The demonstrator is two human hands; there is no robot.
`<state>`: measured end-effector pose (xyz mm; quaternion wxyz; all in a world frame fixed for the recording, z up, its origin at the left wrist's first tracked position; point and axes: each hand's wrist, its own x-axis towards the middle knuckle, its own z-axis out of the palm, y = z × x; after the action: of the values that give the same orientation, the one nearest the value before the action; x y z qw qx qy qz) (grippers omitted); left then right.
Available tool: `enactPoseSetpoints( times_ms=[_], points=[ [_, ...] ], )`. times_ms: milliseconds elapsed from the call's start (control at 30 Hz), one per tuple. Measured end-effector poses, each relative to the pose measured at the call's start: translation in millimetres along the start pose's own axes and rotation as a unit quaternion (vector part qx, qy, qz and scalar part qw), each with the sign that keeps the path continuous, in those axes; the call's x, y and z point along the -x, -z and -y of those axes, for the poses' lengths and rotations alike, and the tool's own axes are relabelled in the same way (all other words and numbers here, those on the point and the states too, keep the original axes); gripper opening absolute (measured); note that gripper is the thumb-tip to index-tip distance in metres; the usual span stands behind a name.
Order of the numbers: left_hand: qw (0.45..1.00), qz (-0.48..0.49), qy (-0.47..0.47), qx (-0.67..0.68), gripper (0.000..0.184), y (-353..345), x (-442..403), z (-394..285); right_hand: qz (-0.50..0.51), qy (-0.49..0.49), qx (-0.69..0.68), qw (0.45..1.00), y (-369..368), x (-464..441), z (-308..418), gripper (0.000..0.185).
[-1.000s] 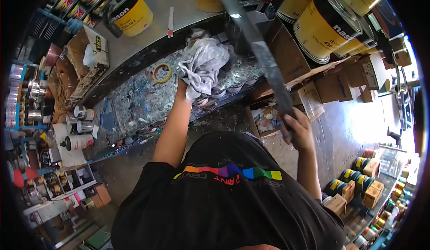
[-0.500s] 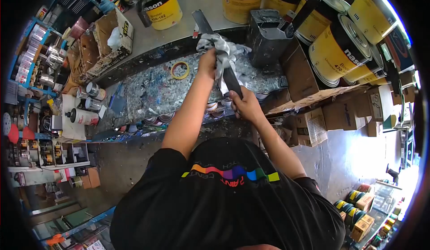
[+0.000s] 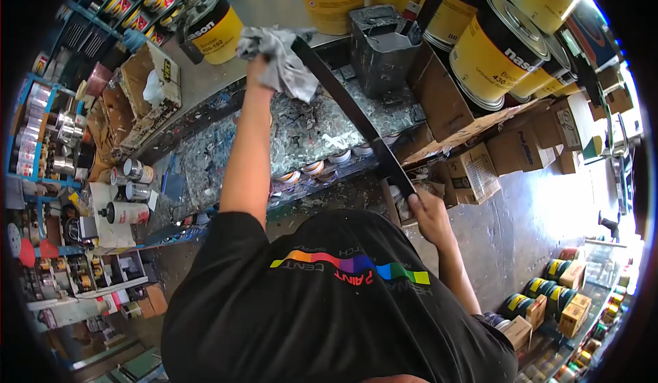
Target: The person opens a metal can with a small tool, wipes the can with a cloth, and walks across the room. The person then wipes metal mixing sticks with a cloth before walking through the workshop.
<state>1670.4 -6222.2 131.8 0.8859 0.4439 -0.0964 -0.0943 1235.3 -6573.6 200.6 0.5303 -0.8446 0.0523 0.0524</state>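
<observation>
My left hand is closed on a crumpled grey-white rag above the far edge of the paint-spattered bench. My right hand, near the bench's front right, grips the lower end of a long, flat, dark stick. The stick slants up and to the left, and its far tip lies against or just beside the rag; I cannot tell whether they touch. A dark, paint-caked metal container stands right of the stick, with a dark paddle-like handle leaning over it.
Yellow-and-black Nason cans stand on a cardboard box at the right, with another can at the back left. A worn open carton and small cans sit on the left. Open boxes lie below right.
My left hand has moved left with the rag, to the stick's far end. My right hand has drawn down and right, so more of the stick shows. The view has shifted slightly.
</observation>
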Motion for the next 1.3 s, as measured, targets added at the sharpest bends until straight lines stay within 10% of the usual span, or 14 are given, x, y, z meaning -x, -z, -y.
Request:
enactPoseSetpoints(
  times_ms=[133, 167, 267, 333, 400, 467, 500, 800, 933, 1033, 1233, 1300],
  points=[
    [0.996, -0.07, 0.026, 0.052, 0.041, -111, 119, 10, -0.227, 0.149, 0.076, 0.959, -20, -49, 12, 0.028],
    [0.976, 0.075, 0.066, 0.192, 0.044, -75, 122, 32, -0.25, 0.122, 0.107, 0.954, -31, -62, 13, 0.029],
    [0.918, 0.202, 0.054, 0.338, 0.067, -48, 141, 80, -0.16, 0.103, 0.09, 0.978, -57, -100, 17, 0.03],
    [0.949, 0.088, 0.083, 0.29, 0.083, -7, 142, 129, -0.07, 0.079, 0.013, 0.994, -71, -117, 13, 0.034],
    [0.898, 0.261, 0.168, 0.313, 0.055, -41, 134, 105, -0.029, 0.093, 0.002, 0.995, -83, -132, 6, 0.036],
    [0.958, 0.119, 0.19, 0.178, 0.036, -106, 136, 69, 0.029, 0.075, 0.036, 0.996, -87, -126, 22, 0.037],
    [0.981, -0.113, 0.157, 0.022, 0.03, -131, 139, 58, -0.017, 0.196, -0.005, 0.98, -102, -129, 9, 0.041],
    [0.997, 0.015, 0.076, 0.028, 0.022, -99, 45, -21, 0.069, 0.087, -0.032, 0.993, -56, -60, 4, 0.037],
    [0.996, -0.078, 0.041, -0.026, 0.034, -135, 82, 4, 0.028, 0.144, -0.052, 0.988, -54, -69, 9, 0.035],
    [0.996, 0.024, 0.075, 0.043, 0.033, -180, 134, 39, 0.022, 0.135, -0.074, 0.988, -55, -92, 14, 0.034],
    [0.967, -0.167, 0.042, -0.186, 0.017, -120, 95, 33, 0.059, 0.14, -0.088, 0.984, -55, -81, -11, 0.033],
    [0.998, 0.007, -0.042, 0.037, 0.026, -121, 79, -12, 0.064, 0.135, -0.068, 0.986, -46, -66, -14, 0.032]
  ],
)
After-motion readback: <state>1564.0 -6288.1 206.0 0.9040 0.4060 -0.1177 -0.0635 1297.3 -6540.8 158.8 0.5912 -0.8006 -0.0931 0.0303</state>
